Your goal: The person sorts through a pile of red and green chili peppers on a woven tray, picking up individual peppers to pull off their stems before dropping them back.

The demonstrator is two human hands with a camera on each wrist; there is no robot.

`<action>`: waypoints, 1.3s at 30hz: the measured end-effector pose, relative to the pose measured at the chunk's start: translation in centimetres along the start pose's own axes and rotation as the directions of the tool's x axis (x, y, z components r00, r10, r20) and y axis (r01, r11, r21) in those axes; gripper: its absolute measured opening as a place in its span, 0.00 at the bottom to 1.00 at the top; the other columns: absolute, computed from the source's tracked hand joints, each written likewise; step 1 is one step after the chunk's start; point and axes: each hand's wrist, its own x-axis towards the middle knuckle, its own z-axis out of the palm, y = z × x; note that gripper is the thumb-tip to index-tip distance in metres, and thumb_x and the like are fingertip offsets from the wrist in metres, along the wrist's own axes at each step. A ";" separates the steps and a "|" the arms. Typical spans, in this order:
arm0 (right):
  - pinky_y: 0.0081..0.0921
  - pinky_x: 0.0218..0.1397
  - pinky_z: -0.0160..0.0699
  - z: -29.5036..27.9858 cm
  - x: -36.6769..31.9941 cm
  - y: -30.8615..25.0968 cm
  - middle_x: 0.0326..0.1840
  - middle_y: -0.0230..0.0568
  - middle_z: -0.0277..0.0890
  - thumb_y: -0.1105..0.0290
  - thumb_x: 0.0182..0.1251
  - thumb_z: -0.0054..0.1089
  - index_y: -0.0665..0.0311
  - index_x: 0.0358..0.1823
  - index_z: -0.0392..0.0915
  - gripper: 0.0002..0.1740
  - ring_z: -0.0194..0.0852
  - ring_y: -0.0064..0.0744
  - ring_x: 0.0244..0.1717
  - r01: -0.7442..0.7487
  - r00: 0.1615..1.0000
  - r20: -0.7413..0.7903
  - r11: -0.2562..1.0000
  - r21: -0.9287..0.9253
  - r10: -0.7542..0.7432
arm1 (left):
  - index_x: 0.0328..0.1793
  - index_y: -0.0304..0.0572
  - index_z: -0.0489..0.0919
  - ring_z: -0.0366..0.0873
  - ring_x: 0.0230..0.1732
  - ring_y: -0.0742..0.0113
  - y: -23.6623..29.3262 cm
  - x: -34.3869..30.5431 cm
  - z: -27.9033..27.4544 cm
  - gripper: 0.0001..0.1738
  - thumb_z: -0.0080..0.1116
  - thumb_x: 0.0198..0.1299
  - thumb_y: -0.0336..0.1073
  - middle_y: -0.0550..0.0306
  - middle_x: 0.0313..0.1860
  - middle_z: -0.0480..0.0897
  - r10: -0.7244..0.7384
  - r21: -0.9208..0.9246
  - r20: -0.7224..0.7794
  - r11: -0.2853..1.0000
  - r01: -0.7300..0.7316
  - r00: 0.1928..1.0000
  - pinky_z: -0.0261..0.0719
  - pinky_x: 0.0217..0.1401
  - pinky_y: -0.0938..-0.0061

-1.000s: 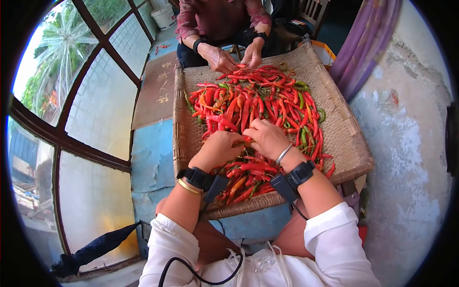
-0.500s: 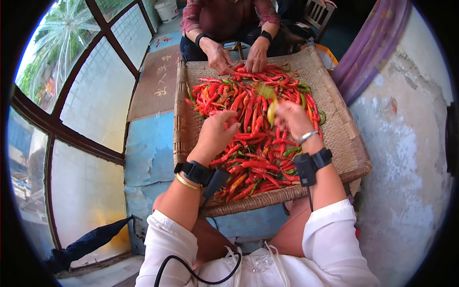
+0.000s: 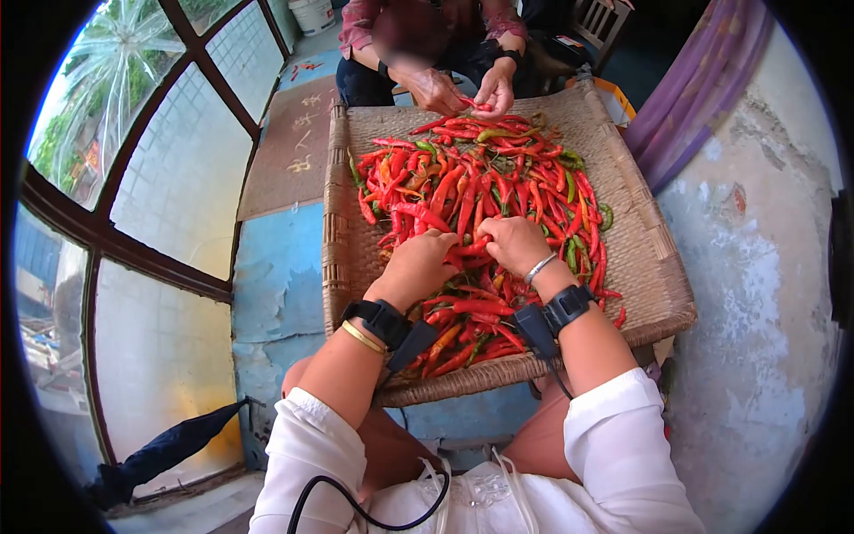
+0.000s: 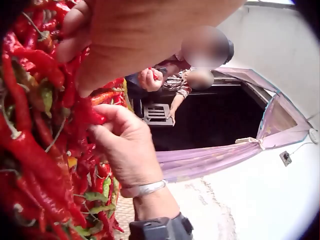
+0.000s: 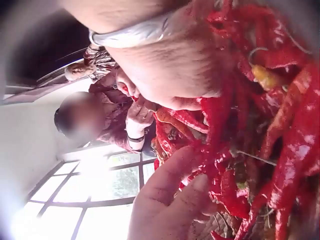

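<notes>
Red chili peppers (image 3: 463,200), with some orange and green ones, lie heaped on a woven tray (image 3: 636,258). Over the near-middle of the heap, my left hand (image 3: 416,267) and right hand (image 3: 518,245) are close together, a red pepper (image 3: 471,249) between them. The left wrist view shows my right hand (image 4: 127,142) pinching a red pepper (image 4: 92,114) between thumb and fingertips. In the right wrist view my left hand (image 5: 167,200) has thumb and fingers at the red pepper's other side; my right hand (image 5: 170,65) partly hides it.
Across the tray, another person's hands (image 3: 463,93) hold a red pepper above the far edge. Windows (image 3: 178,178) stand on the left, a worn wall (image 3: 747,267) and purple curtain (image 3: 694,89) on the right. A dark folded umbrella (image 3: 169,458) is at lower left.
My right hand swung right with a yellow-green pepper, then came back empty of it to my left hand. A yellowish-green pepper now lies on the far heap. The other person's hands rose with a pepper.
</notes>
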 end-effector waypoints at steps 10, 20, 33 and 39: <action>0.20 0.18 0.66 -5.6 -1.4 1.0 0.17 0.33 0.71 0.68 0.55 0.56 0.68 0.31 0.77 0.09 0.66 0.20 0.15 -0.325 0.905 0.390 0.869 0.372 0.172 | 0.37 0.42 0.78 0.76 0.37 0.50 -0.5 0.5 -2.5 0.09 0.55 0.50 0.35 0.48 0.33 0.79 -0.124 -0.059 -0.297 0.992 0.111 0.947 0.74 0.40 0.61; 0.27 0.36 0.73 -2.2 0.9 1.9 0.28 0.42 0.76 0.68 0.52 0.57 0.63 0.46 0.73 0.18 0.74 0.30 0.27 -0.136 0.966 -0.130 0.866 0.482 0.224 | 0.37 0.42 0.78 0.77 0.36 0.51 -0.1 0.8 -1.5 0.10 0.54 0.50 0.37 0.48 0.29 0.79 -0.144 -0.013 -0.064 0.990 0.144 0.987 0.74 0.39 0.60; 0.34 0.46 0.70 -0.5 0.1 0.2 0.35 0.41 0.73 0.67 0.48 0.61 0.58 0.30 0.79 0.07 0.70 0.44 0.43 0.115 0.993 0.017 0.985 -0.125 -0.113 | 0.43 0.37 0.76 0.74 0.43 0.49 -1.2 0.6 0.8 0.16 0.56 0.45 0.31 0.44 0.36 0.78 0.037 -0.026 -0.016 0.999 -0.037 0.999 0.72 0.46 0.63; 0.13 0.26 0.70 -4.6 -0.9 1.0 0.23 0.31 0.73 0.70 0.57 0.55 0.66 0.34 0.76 0.08 0.69 0.16 0.22 -0.239 0.963 0.264 0.630 0.739 0.055 | 0.35 0.39 0.79 0.75 0.34 0.48 -0.3 0.8 -0.4 0.10 0.56 0.47 0.35 0.45 0.29 0.78 -0.021 -0.004 0.072 1.000 0.021 0.997 0.73 0.37 0.60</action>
